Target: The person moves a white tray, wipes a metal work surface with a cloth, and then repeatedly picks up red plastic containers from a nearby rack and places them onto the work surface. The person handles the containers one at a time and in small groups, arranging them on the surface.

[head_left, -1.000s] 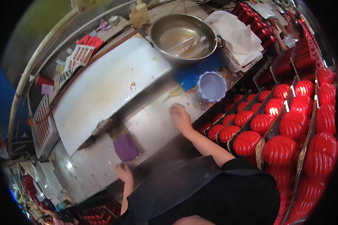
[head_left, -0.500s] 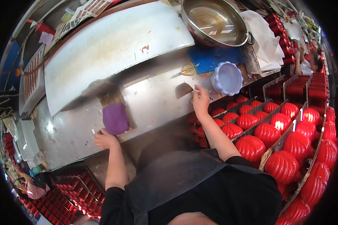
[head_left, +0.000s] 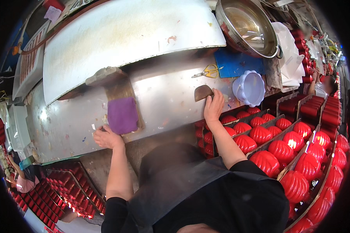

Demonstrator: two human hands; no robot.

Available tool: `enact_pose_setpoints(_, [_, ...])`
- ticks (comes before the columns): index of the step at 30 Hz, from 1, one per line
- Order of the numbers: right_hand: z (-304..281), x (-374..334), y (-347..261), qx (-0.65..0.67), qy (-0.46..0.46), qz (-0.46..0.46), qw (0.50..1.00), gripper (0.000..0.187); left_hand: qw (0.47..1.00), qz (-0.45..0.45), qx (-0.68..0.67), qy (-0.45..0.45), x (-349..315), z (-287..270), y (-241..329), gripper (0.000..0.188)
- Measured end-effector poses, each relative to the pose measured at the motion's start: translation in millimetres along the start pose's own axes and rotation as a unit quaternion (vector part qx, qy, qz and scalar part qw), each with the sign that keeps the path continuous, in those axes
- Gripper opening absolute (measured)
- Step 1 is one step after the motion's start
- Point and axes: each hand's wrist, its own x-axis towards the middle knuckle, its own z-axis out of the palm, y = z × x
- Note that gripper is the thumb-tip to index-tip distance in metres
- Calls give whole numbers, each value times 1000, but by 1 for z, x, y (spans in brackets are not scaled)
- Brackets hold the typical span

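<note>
My right hand point(head_left: 215, 105) is at the right end of a dark brown, half-round flat piece point(head_left: 202, 93), fingers closed on its edge. The piece lies low over the metal worktop. My left hand point(head_left: 108, 137) is at the worktop's near edge, its fingers curled together; what they hold, if anything, is hidden. A small white sliver point(head_left: 93, 126) shows just beyond those fingertips. Right beside this hand, a folded purple cloth point(head_left: 122, 115) rests on a brown board point(head_left: 125, 88). Yellow-handled scissors point(head_left: 210, 71) lie beyond my right hand, and a scalloped pale-lilac bowl point(head_left: 248, 88) stands to its right.
A large white board point(head_left: 132, 35) covers the worktop's far side. A steel basin point(head_left: 252, 27) of liquid stands at the far right, near a blue mat point(head_left: 239, 64). Racks of glossy red ribbed pieces point(head_left: 293, 186) fill the right. Other people are at both sides.
The view has shifted, so most things sit further right or higher. My right hand has come closer over the dark piece's end. My left hand stays beside the purple cloth.
</note>
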Motion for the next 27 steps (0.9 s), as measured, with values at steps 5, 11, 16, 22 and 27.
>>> enact_pose_setpoints(5, [-1,1,-5,-12,14,4,1000,43,1000,14,-13,2,0,0,-1,29])
enact_pose_setpoints(11, [4,-3,-6,-38,32,4,999,39,1000,8,-4,1,0,0,1,27])
enact_pose_setpoints(16, [4,-3,-4,-26,67,-27,997,32,997,49,-63,21,-2,-3,-4,29])
enact_pose_setpoints(22, [8,-4,-1,-4,50,3,999,31,993,66,-89,36,-4,1,-8,33])
enact_pose_setpoints(27, [9,-5,-2,-13,69,-5,998,35,995,59,-85,6,0,-3,-9,32])
